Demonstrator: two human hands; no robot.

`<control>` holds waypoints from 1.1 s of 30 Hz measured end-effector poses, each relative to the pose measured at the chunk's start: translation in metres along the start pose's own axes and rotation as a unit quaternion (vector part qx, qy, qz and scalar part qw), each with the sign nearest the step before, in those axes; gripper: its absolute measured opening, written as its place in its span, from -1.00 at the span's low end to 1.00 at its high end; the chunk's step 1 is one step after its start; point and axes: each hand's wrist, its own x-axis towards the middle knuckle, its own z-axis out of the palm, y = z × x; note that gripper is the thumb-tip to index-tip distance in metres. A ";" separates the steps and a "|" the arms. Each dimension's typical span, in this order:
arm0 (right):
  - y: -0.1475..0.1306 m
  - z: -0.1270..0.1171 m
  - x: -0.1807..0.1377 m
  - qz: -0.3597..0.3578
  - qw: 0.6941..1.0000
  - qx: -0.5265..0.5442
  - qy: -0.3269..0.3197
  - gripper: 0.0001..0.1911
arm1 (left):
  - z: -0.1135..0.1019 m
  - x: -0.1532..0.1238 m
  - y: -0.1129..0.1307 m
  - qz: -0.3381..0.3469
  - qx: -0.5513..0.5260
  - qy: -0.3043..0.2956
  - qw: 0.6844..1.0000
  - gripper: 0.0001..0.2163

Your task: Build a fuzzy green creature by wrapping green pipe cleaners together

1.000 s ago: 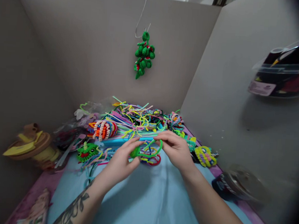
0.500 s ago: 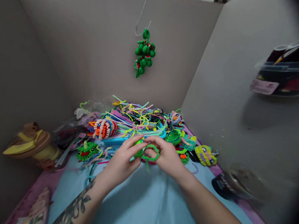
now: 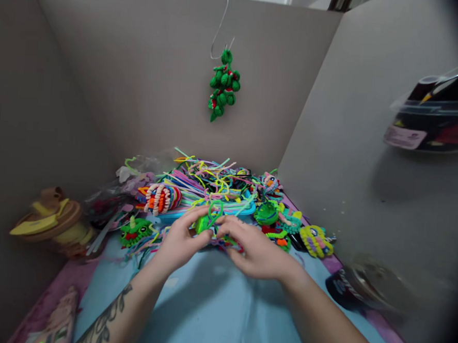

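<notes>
My left hand (image 3: 184,238) pinches a small bright green fuzzy pipe-cleaner piece (image 3: 201,223) between thumb and fingers. From it a green pipe-cleaner loop (image 3: 216,210) rises upright. Close on the right is my right hand (image 3: 251,245), its bent fingertips at the loop's edge and its thumb held lower, apart from the fingers. Whether those fingertips touch the loop I cannot tell. Both hands are above a blue cloth (image 3: 213,305), in front of a blue tray (image 3: 246,209) heaped with loose pipe cleaners (image 3: 197,182).
Finished fuzzy figures lie around the tray: a striped one (image 3: 159,198), a green horned one (image 3: 135,232), a yellow one (image 3: 316,241). A dark round container (image 3: 346,290) stands right, a brown-and-yellow one (image 3: 51,220) left. A green cluster (image 3: 224,86) hangs from a wire.
The green loop has swung from lying rightward to standing up over the left hand's piece. My right hand has turned, and its thumb has come away from the fingers. The view has shifted slightly.
</notes>
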 end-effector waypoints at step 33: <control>-0.006 0.003 -0.002 0.061 0.979 0.138 0.134 -0.73 | 0.010 0.007 -0.021 -0.059 -0.016 0.021 0.998 -0.56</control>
